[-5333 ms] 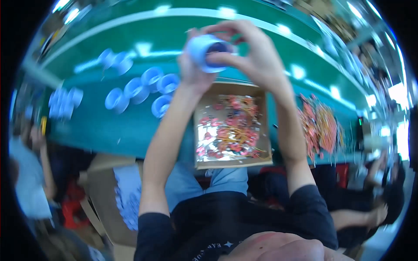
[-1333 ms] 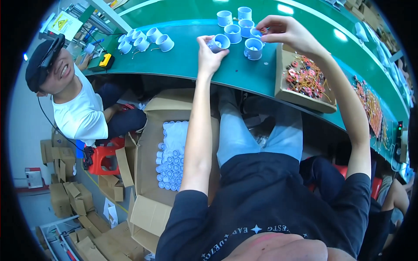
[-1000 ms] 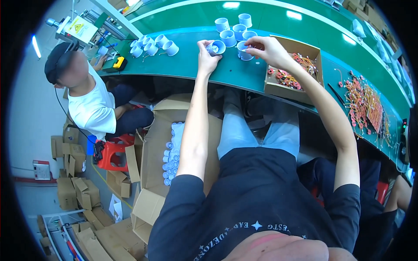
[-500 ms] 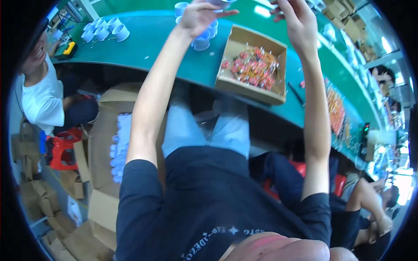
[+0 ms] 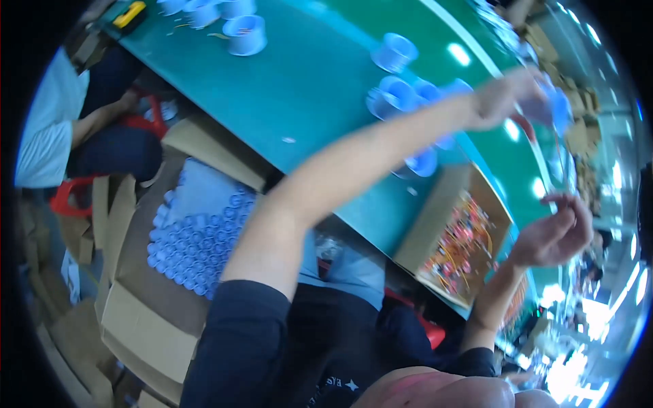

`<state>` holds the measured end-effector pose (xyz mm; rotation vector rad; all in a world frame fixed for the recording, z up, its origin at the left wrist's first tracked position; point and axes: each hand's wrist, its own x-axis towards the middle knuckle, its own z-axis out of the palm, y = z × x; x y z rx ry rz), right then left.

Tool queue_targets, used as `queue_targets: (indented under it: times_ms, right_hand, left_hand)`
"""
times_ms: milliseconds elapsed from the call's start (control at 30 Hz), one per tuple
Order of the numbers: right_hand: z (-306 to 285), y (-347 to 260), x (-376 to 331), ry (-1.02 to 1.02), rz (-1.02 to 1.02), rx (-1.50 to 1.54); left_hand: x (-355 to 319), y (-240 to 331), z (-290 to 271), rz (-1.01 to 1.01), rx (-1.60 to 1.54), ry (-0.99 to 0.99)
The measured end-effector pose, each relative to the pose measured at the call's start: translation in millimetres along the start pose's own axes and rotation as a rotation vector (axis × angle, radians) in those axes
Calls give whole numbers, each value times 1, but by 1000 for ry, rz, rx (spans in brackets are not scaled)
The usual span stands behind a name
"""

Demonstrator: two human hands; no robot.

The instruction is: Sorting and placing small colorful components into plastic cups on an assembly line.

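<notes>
While I look down from the head view, nearest me on the left is an open cardboard carton (image 5: 136,299) on the floor, packed with rows of small blue plastic spools (image 5: 194,238) standing close together. Past my lap, at the near edge of the green desk (image 5: 306,88), sits a shallow cardboard tray (image 5: 435,211) holding a tangle of red, orange and yellow wire pieces (image 5: 462,248). My right hand (image 5: 554,234) hovers above and to the right of that tray, fingers pinched nearly closed on what seems a thin reddish wire; it is blurred, so I cannot be sure. My left hand (image 5: 507,98) is raised farther out, fingers wrapped around a blue spool (image 5: 554,105), well clear of the desk. I judge that spool light, stiff and smooth, a bit slippery, best taken around its barrel between the flanges; the wire looks thin and limp, best pinched near its end. Farther on, loose blue spools (image 5: 398,95) stand grouped on the desk, with a single blue one (image 5: 246,34) at far left near another person's place
</notes>
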<state>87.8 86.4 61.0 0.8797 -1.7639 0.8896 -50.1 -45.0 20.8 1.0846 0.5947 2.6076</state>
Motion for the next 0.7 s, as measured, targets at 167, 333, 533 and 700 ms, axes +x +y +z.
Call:
queue_targets:
  times_ms: [167, 333, 533, 700]
  right_hand:
    - [8, 10, -13, 100, 36, 55]
    - [-4, 13, -2, 214, -7, -440]
    - [0, 27, -20, 275, 52, -64]
    - [2, 3, -6, 59, 14, -232]
  left_hand:
    - [-9, -19, 13, 49, 46, 143]
    - [-11, -17, 18, -82, -57, 135]
    - [-14, -25, 14, -44, -91, 191]
    - [-31, -10, 28, -129, -117, 292]
